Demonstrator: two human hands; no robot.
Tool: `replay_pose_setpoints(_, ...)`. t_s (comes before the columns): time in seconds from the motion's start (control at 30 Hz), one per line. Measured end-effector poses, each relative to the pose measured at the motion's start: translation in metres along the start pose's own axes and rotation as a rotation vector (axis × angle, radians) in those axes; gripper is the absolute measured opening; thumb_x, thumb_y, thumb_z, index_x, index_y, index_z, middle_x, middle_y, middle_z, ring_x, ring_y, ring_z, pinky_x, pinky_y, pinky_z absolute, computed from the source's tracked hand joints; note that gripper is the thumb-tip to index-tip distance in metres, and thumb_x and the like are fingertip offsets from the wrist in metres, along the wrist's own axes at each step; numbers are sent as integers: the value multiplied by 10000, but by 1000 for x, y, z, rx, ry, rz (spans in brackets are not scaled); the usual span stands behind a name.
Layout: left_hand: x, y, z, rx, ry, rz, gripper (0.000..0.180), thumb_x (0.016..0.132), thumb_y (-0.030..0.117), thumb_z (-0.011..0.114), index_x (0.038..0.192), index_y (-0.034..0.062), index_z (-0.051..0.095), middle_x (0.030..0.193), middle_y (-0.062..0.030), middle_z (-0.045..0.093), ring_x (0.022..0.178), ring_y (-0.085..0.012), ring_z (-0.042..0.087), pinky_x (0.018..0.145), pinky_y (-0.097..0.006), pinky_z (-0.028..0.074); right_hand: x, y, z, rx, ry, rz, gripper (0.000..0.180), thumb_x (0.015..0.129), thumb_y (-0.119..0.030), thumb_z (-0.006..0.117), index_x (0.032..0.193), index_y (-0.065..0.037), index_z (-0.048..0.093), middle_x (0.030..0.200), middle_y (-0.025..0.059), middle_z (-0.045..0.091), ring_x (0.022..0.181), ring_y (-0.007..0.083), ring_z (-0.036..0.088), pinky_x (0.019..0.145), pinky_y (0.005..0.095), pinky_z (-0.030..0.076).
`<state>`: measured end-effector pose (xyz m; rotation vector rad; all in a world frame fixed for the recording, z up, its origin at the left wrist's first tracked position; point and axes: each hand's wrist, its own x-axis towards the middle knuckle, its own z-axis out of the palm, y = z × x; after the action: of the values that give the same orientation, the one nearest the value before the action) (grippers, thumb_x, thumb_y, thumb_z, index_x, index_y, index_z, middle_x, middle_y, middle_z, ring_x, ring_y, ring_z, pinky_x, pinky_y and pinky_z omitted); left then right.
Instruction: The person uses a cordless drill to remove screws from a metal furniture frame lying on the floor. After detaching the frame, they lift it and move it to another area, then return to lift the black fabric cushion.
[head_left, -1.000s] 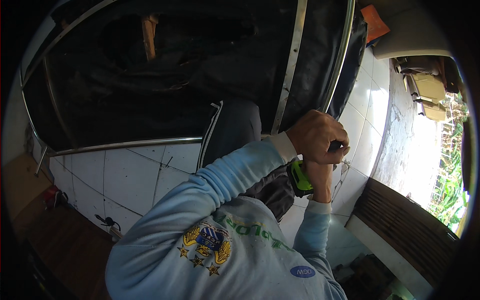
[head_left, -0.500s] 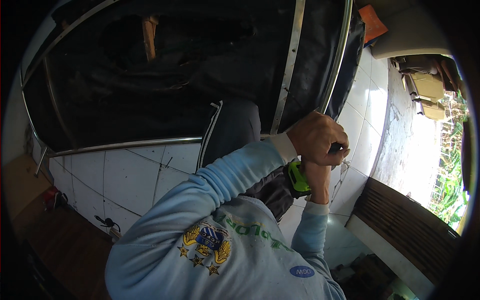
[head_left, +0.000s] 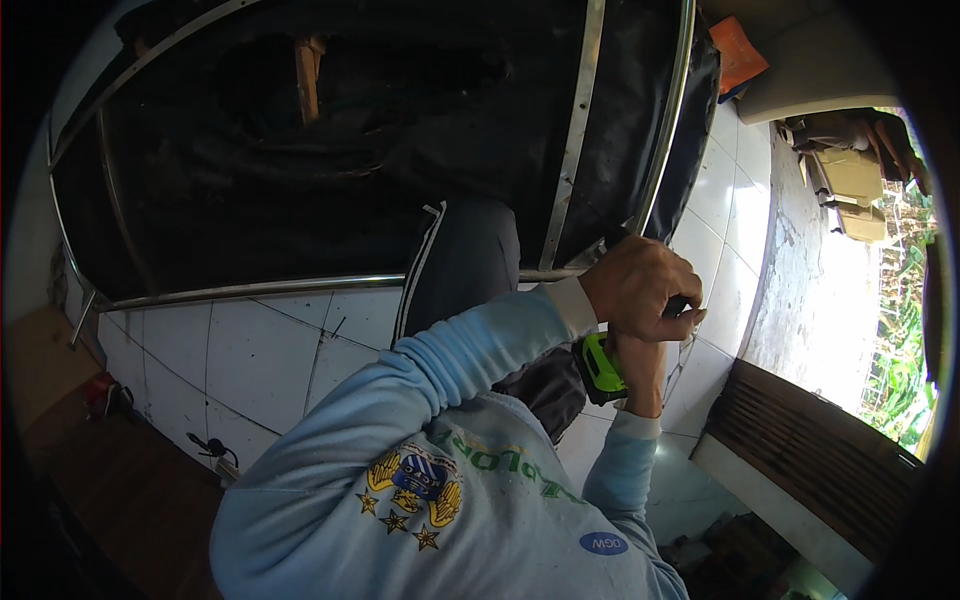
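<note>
My left hand [head_left: 640,285] is closed around a dark part of a tool, right at the corner of a metal tube frame [head_left: 260,289] covered with black fabric [head_left: 300,170]. My left arm, in a light blue sleeve, crosses over from the lower left. Just below it, my right hand [head_left: 640,362] grips a green and black power tool [head_left: 600,366]. The left hand and wrist mostly hide the tool, and its tip is out of sight. My knee, in dark trousers with white stripes [head_left: 460,270], rests against the frame.
White floor tiles [head_left: 260,350] lie under the frame. A brown slatted panel [head_left: 810,450] stands at the lower right. Cardboard boxes [head_left: 850,180] and an orange object [head_left: 738,52] are at the upper right. A small red item [head_left: 100,392] lies on the wooden boards at left.
</note>
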<state>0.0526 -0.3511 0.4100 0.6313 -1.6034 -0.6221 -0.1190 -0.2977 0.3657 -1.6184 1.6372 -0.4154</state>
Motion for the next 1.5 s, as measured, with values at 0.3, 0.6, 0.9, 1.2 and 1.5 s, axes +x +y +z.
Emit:
replay_pose_setpoints(0.3,-42,-90,-29,-403,647,-1296,576,1007,466,522,1394,40,506,1238,-100,644,1091,-235,597,1046,-396,420,-14,-56,4,132,83,61,245,877,-175,723,1038,-3,655,800,60,650,639,144,585,592,322,462)
replay_pose_setpoints(0.6,-71,-163,-45,-1088,670,-1681,486,974,539,573,1195,107,555,1244,-66,679,1314,-361,537,1139,-638,313,-11,-68,4,160,44,44,238,866,-196,738,997,-14,657,678,30,595,543,126,536,525,314,421)
replay_pose_setpoints(0.9,-76,-174,-35,-1236,758,-1518,218,1009,382,623,1024,165,632,1126,6,705,1244,-284,570,1087,-639,402,-10,-72,5,133,74,-3,212,869,-184,748,927,-14,636,619,23,563,474,120,505,475,313,400)
replay_pose_setpoints(1.2,-69,-173,-32,-1243,708,-1560,181,1003,342,643,1039,165,635,1134,12,722,1187,-276,611,1102,-631,387,-18,-70,1,180,48,71,229,874,-185,751,972,4,668,662,37,610,535,131,564,518,312,439)
replay_pose_setpoints(1.5,-75,-127,-70,-1094,501,-1415,300,1041,364,565,1222,128,609,1287,-31,675,1232,-281,612,1032,-554,492,-55,-77,-11,356,126,8,273,921,-133,721,1160,-9,677,739,22,608,628,114,560,628,279,446)
